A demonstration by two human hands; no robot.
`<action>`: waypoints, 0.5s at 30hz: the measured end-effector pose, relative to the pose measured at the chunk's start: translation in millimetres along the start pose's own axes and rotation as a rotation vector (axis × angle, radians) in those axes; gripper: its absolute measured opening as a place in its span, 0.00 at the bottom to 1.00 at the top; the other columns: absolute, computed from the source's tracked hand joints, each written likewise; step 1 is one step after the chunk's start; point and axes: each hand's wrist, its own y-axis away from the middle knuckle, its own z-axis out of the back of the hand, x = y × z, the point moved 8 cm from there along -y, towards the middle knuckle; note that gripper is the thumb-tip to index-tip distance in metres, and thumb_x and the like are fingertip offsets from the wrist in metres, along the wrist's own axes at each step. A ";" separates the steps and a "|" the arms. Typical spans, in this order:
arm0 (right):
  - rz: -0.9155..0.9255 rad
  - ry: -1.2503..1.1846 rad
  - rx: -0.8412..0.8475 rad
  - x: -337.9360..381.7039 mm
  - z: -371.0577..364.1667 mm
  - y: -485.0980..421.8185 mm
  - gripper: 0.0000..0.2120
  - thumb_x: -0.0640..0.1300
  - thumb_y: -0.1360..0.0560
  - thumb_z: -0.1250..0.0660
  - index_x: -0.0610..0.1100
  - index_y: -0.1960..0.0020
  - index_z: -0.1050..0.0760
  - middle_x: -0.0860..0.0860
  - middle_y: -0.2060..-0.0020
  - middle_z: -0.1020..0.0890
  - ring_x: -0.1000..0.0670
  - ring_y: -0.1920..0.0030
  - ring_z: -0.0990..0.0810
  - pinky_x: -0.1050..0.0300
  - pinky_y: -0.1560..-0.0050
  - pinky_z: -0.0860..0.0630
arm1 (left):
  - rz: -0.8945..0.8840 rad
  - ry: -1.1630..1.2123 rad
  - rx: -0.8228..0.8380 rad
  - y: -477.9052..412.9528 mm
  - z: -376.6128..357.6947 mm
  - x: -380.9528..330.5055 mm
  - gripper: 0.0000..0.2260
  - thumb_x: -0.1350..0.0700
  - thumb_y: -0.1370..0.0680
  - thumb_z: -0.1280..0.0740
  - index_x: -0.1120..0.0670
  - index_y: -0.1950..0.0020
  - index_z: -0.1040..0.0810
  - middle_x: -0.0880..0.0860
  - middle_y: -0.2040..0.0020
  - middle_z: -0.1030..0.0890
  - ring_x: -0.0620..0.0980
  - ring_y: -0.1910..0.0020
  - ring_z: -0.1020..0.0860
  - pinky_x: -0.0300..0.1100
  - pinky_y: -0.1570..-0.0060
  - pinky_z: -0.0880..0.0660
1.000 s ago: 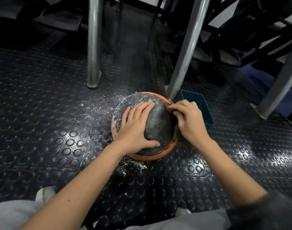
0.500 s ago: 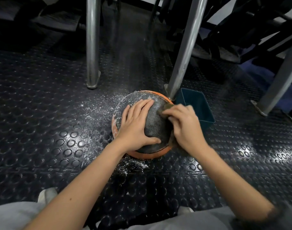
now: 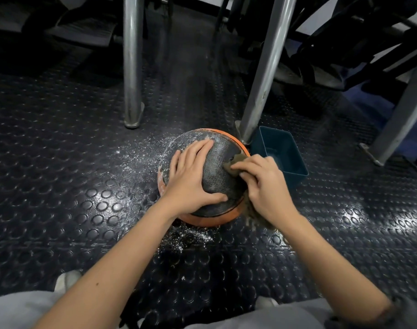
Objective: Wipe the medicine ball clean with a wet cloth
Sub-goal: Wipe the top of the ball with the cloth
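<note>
A black and orange medicine ball (image 3: 218, 172) sits on the studded rubber floor, dusted with white powder along its far and left edge. My left hand (image 3: 190, 179) lies flat on the ball's left half, fingers spread, thumb across the near side. My right hand (image 3: 262, 186) presses a damp brownish cloth (image 3: 234, 163) against the ball's right side, fingers curled over it. More of the cloth hangs below my right wrist.
A dark teal plastic tub (image 3: 283, 155) stands just right of the ball. Two metal frame legs (image 3: 132, 67) (image 3: 262, 74) rise behind the ball; a third (image 3: 399, 115) stands at the right. White powder (image 3: 141, 155) is scattered on the floor left of and in front of the ball.
My right hand has slid the cloth a little down and toward me on the ball's right side. My left hand keeps its place on the ball.
</note>
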 end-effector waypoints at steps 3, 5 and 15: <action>-0.114 0.014 -0.021 -27.6 0.6 -26.7 0.13 0.29 0.27 0.36 0.42 0.50 0.18 0.47 0.55 0.20 0.45 0.56 0.29 0.73 0.56 0.40 | 0.006 -0.011 0.004 -2.0 -1.0 -1.9 0.49 0.42 0.35 0.25 0.48 0.23 0.52 0.44 0.24 0.50 0.38 0.28 0.54 0.39 0.31 0.68; -0.182 0.012 -0.043 -37.7 2.1 -36.1 0.13 0.30 0.27 0.36 0.42 0.49 0.18 0.47 0.55 0.20 0.43 0.54 0.27 0.68 0.57 0.41 | 0.013 -0.005 -0.003 -2.9 -1.1 -1.1 0.49 0.41 0.35 0.25 0.48 0.23 0.53 0.45 0.24 0.50 0.39 0.28 0.54 0.40 0.31 0.67; -0.028 0.043 -0.037 -9.7 -3.5 -21.2 0.12 0.30 0.28 0.36 0.41 0.50 0.19 0.46 0.57 0.21 0.49 0.57 0.33 0.65 0.57 0.41 | 0.043 0.007 -0.027 -6.6 0.6 1.4 0.49 0.42 0.34 0.25 0.50 0.23 0.51 0.46 0.24 0.50 0.42 0.26 0.54 0.43 0.29 0.65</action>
